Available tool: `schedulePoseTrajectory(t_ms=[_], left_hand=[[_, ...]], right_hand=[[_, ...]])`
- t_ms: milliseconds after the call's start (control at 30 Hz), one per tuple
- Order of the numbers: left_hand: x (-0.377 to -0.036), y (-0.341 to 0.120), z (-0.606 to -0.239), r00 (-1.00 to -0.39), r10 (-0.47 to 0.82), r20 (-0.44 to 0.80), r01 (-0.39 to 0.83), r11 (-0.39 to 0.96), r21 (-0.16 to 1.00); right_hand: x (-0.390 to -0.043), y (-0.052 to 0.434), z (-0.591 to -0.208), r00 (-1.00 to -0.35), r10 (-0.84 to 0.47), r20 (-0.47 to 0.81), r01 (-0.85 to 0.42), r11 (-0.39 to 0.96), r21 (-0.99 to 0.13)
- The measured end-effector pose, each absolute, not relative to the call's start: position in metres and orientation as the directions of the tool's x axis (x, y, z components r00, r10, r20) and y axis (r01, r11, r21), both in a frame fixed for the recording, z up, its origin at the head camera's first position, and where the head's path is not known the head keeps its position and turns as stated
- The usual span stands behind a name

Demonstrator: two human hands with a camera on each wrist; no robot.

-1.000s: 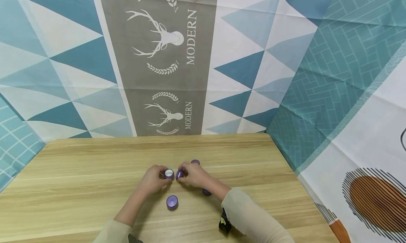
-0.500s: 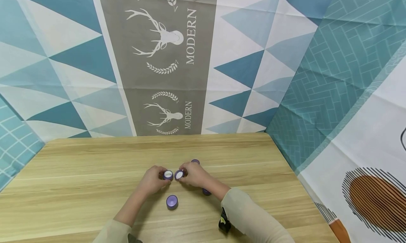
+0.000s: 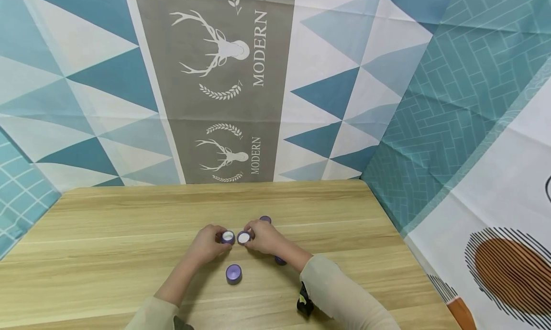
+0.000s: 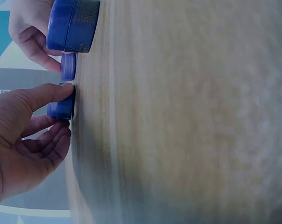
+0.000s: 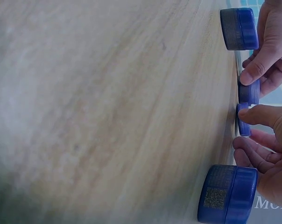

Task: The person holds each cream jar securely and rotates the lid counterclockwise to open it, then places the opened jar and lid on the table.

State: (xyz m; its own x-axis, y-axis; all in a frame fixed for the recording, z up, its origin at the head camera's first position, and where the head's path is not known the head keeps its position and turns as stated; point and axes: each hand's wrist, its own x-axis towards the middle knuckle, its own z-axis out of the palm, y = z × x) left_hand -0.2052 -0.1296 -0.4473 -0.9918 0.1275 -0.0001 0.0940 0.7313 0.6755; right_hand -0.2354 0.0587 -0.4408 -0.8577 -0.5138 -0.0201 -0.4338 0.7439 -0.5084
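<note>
Nearest the person, a closed purple round plastic jar stands on the pale wooden table, alone and just in front of both hands. Beyond it the left hand pinches a small open purple jar base with thumb and fingertips curled round its wall, white inside showing. Right beside it the right hand pinches a purple lid, turned white side up and sitting low on the wood. Both pieces look light, stiff and smooth — likely slippery, so the short side wall is the place to grip. Two more purple jars stand near the right hand, one beyond it and one by the wrist. Farthest off hangs a deer-print backdrop.
</note>
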Motion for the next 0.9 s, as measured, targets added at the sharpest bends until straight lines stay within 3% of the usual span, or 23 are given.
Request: schedulePoseTrajectory(t_ms=[900], left_hand=[[-0.207,-0.13,-0.4487,-0.991,0.135,0.02,0.113,0.731,0.673]], right_hand=[[-0.2375,0.0588,-0.4422,-0.856,-0.516,-0.001,-0.45,0.748,-0.488]])
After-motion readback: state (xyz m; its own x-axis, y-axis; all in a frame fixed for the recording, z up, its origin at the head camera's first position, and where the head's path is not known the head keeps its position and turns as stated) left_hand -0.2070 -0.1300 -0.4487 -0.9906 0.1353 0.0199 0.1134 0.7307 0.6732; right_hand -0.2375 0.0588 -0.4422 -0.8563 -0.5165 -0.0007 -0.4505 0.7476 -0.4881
